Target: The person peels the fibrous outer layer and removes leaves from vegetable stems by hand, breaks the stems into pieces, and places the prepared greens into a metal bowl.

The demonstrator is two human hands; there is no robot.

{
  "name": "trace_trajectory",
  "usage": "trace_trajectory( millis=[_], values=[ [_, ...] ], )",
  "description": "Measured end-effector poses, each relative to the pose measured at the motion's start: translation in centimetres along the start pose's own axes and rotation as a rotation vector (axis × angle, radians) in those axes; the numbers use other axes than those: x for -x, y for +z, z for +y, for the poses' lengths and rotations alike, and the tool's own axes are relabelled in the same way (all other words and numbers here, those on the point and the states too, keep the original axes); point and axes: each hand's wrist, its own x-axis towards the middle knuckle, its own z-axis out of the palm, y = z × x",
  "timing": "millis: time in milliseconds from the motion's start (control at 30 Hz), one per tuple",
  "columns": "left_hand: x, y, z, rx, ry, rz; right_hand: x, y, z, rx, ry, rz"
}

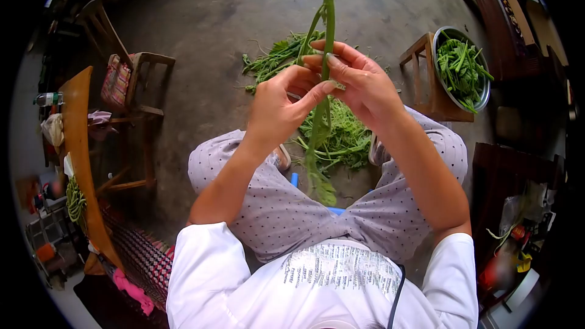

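Observation:
A long green vine stem (329, 9) runs upright through both hands, with a wilted leaf (322, 186) hanging from its lower end. My left hand (286, 96) pinches the stem between thumb and fingers. Just to the right, my right hand (358, 82) grips the same stem, its thumb and fingertips pressed on it. Below the hands, a pile of leafy and stringy greens (347, 137) lies on the floor between my feet. Farther forward, another heap of green stems and leaves (277, 61) lies on the concrete.
At the right, a metal basin (485, 99) of cut green stems (458, 67) rests on a wooden stool (437, 105). A wooden chair (131, 76) stands at the left, near a wooden table (78, 140). Dark furniture (518, 24) lines the right side.

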Motion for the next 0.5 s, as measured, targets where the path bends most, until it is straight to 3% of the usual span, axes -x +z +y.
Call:
trace_trajectory(
  millis=[33, 133, 200, 267, 300, 367, 500],
  values=[
    [-0.2, 0.1, -0.6, -0.001, -0.003, -0.002, 0.1, 0.1, -0.2, 0.098, -0.015, 0.062],
    [-0.4, -0.1, -1.7, 0.378, -0.009, -0.225, 0.0, 0.2, -0.5, 0.181, -0.068, 0.059],
    [-0.4, -0.3, -1.0, 0.42, -0.087, -0.164, 0.0, 0.1, -0.7, 0.232, -0.084, 0.051],
    [-0.4, -0.9, -1.1, 0.501, -0.163, -0.095, 0.2, -0.4, -1.1, 0.544, -0.241, 0.227],
    [-0.5, -1.2, -1.2, 0.498, -0.159, -0.086, 0.4, -0.6, -1.3, 0.544, -0.243, 0.217],
    [-0.6, -1.6, -1.3, 0.617, -0.21, -0.087, 1.0, -0.8, -1.5, 0.842, -0.245, 0.094],
    [-0.7, -1.9, -1.3, 0.724, -0.233, -0.144, 1.1, 0.1, 0.2, 0.781, -0.38, 0.055]
  ],
)
